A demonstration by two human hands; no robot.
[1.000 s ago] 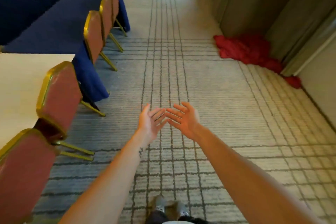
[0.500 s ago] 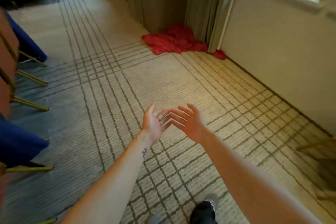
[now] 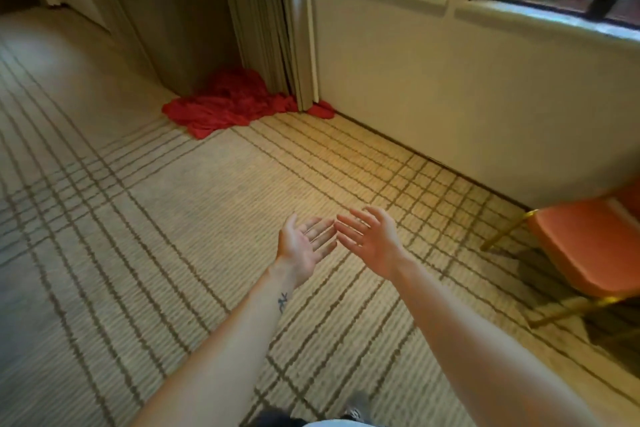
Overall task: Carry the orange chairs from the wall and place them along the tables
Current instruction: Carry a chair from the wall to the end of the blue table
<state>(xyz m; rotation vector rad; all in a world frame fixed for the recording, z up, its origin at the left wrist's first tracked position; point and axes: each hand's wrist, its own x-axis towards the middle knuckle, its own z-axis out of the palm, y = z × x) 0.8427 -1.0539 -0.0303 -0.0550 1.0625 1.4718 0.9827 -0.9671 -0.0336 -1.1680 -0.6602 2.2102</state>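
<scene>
An orange chair [image 3: 585, 246] with gold legs stands at the right edge, against the cream wall under the window; only its seat and front legs show. My left hand [image 3: 304, 243] and my right hand [image 3: 370, 239] are held out in front of me over the carpet, palms turned toward each other, fingers straight and spread, holding nothing. Both hands are well left of the chair and apart from it. No table is in view.
A heap of red cloth [image 3: 235, 104] lies on the floor in the corner by the beige curtain [image 3: 270, 21]. The cream wall [image 3: 450, 97] and window run along the right. Striped carpet [image 3: 138, 218] stretches left and ahead.
The view has swung right: the tables and the row of chairs left the frame, and the wall, window and an orange chair came in. Both hands stayed open in front.
</scene>
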